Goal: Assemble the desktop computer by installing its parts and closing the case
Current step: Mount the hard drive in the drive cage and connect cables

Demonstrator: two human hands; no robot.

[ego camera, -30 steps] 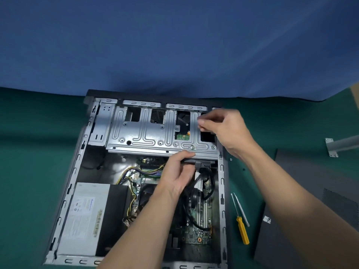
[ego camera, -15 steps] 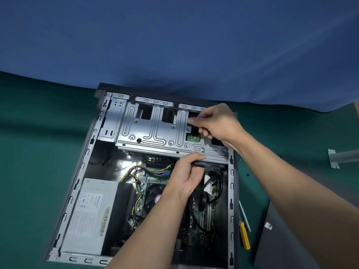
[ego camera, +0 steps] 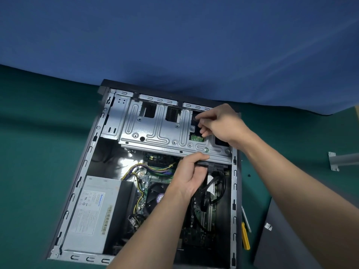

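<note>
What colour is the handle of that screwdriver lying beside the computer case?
Yellow. The screwdriver handle shows in the head view, the only view here, right of the case.

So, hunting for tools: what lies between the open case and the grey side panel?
Head view: a yellow-handled screwdriver and a thinner grey tool beside it, on the green mat.

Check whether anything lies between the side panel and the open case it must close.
Yes. A yellow-handled screwdriver lies on the mat between the side panel and the case, and the left hand and right hand work over its opening.
</note>
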